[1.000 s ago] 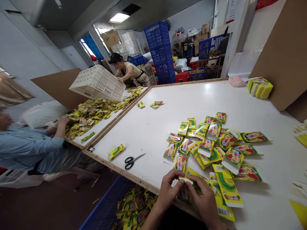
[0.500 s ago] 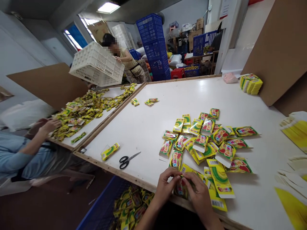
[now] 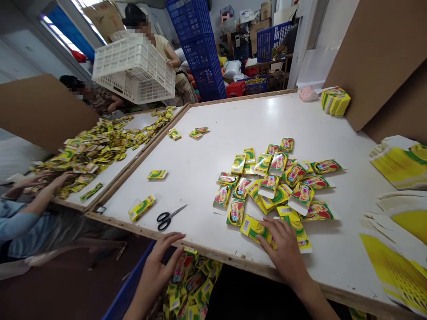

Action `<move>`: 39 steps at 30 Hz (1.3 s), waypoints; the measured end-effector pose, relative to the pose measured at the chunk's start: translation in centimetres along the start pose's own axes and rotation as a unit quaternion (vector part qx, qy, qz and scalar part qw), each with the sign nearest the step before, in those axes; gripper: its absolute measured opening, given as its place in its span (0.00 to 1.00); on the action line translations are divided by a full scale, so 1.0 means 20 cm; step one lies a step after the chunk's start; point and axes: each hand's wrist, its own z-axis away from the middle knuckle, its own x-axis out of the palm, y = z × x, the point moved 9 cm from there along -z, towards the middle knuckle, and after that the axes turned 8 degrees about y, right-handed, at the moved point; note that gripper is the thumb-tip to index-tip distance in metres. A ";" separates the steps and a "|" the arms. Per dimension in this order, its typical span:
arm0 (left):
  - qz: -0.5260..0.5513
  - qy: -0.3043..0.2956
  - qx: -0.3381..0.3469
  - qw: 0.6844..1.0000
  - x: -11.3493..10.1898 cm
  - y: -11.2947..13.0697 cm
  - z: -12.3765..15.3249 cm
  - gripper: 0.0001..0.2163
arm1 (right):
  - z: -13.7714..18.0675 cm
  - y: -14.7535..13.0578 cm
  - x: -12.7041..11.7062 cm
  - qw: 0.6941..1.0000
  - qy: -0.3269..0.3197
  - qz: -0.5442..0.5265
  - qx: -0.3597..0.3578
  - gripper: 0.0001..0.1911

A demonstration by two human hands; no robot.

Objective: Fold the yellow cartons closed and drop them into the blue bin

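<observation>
My left hand point(image 3: 162, 262) is held over the table's front edge, fingers apart and nothing in it. Below it, a blue crate point(image 3: 128, 284) holds many yellow packets point(image 3: 196, 289). My right hand point(image 3: 283, 246) reaches over a yellow carton point(image 3: 255, 229), its fingertips touching or just above it, thumb and fingers apart. Beyond that hand lies a loose cluster of small yellow-green printed cartons point(image 3: 270, 182), some with open white flaps. Black-handled scissors point(image 3: 170, 217) rest left of centre, beside one yellow carton point(image 3: 142, 207). Another small carton point(image 3: 157, 174) lies farther back.
Flat yellow carton blanks point(image 3: 400, 164) are fanned at the right, with a stack point(image 3: 335, 101) at the back. A wooden strip point(image 3: 136, 155) divides off a heap of packets point(image 3: 96, 142), where a co-worker's hands point(image 3: 55, 184) are. Another person holds a white crate point(image 3: 133, 66).
My hands have parted: the left moved left, the right stayed by the cartons. A small carton now lies behind the scissors. The packet between my fingers is gone from them. The view has shifted.
</observation>
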 end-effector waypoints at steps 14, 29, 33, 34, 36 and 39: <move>0.053 -0.079 0.277 0.956 0.74 0.62 0.10 0.15 | -0.04 -0.04 0.07 0.950 -0.111 -0.232 0.178 0.17; 0.389 -0.140 -0.063 0.908 0.89 0.35 0.16 0.23 | 0.13 0.11 0.11 0.945 0.046 -0.273 0.175 0.13; 0.360 -0.155 -0.046 0.919 0.90 0.32 0.15 0.15 | 0.12 0.09 0.13 0.961 0.013 -0.251 0.118 0.14; 0.349 -0.156 -0.040 0.923 0.90 0.32 0.14 0.13 | 0.11 0.08 0.12 0.965 0.007 -0.242 0.104 0.14; 0.327 -0.158 -0.027 0.931 0.90 0.33 0.12 0.10 | 0.08 0.05 0.11 0.972 -0.007 -0.224 0.078 0.11; 0.318 -0.144 -0.006 0.937 0.89 0.37 0.09 0.07 | 0.05 0.00 0.09 0.977 -0.017 -0.204 0.052 0.11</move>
